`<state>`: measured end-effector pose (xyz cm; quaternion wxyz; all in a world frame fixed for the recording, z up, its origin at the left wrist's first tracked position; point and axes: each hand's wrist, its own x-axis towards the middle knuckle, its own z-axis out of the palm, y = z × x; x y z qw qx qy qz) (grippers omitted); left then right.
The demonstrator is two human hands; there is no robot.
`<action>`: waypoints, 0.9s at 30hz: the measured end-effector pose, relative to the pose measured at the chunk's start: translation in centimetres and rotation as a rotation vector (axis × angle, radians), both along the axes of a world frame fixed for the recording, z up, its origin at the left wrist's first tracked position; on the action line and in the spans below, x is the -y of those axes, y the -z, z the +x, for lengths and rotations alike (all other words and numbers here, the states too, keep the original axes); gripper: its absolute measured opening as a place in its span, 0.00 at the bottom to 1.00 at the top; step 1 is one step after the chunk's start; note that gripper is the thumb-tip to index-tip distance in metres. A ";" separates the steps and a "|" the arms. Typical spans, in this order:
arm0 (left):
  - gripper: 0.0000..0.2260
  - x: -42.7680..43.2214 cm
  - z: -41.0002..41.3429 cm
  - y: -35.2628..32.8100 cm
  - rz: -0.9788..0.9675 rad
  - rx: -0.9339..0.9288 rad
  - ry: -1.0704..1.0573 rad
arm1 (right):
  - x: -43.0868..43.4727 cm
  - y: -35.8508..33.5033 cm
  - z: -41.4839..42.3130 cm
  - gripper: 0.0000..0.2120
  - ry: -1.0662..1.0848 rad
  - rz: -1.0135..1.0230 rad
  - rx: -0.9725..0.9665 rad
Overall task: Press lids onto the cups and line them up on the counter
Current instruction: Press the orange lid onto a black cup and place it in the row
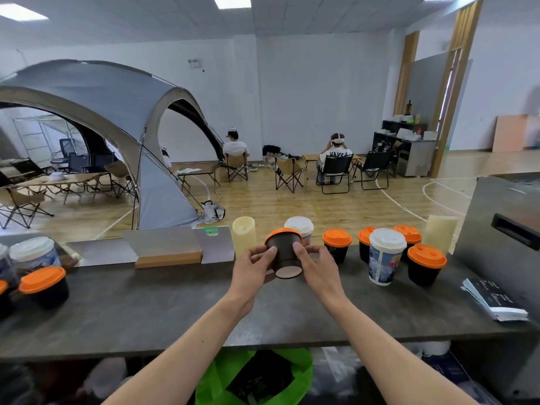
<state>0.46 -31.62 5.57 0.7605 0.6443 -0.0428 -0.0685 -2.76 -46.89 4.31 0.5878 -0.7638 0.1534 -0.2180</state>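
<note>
The dark bench [146,311] runs across the view, and everything here is placed against the tall white printed cup [385,258] standing on it. To the left of that cup, lifted clear of the bench, is a short black cup [285,255] with an orange lid [283,232] on its far end. It is tipped so its long axis points away from the person and slightly up, with its pale base facing back toward the camera. The left hand [252,268] wraps its left side and the right hand [317,266] its right, thumbs across the wall, both closed on it from opposite sides and about equally near. Behind and beside the white cup stand more black cups, lidded in orange, one [336,244] just left of it and one [426,266] just right. The likely next move is to tilt the held cup upright, base down, and set it in the gap left of that row.
</note>
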 end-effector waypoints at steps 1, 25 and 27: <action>0.11 0.1 0.0 0.0 -0.027 -0.004 -0.002 | 0.0 0.0 0.0 0.19 -0.010 0.001 0.006; 0.05 0.3 0.2 0.2 0.045 0.003 -0.003 | 0.8 -0.1 0.3 0.07 -0.039 -0.003 0.097; 0.08 0.3 0.3 0.5 0.066 0.023 -0.002 | 0.9 0.0 0.3 0.06 -0.017 0.014 0.108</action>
